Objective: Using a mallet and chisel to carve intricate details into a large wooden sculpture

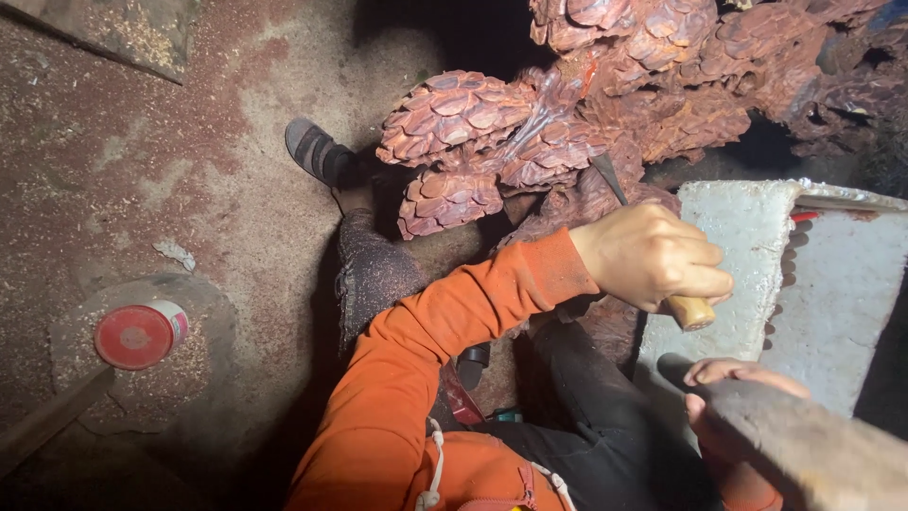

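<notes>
The carving [605, 123], a big reddish wood piece with scaled lobes, fills the floor's far right; the left hand [653, 255] wraps its fingers tight round a chisel [683, 305] set against it; the right hand [733, 402] grips a mallet [804, 440] near the lower right corner; a glancing blow could hit those knuckles, or the blade could skid and chip a scale.

Only one package shows here: a small round container [142, 333] sits on the dusty floor at the lower left, well apart from the person's legs. Its flat red lid faces up at the camera, a paler round mark at its centre, and a strip of white wall shows along its right side. It rests on a roundish grey patch of floor [203, 326] strewn with sawdust. Whether the white side carries a label is too small to tell. No signs or screens are visible anywhere.
</notes>
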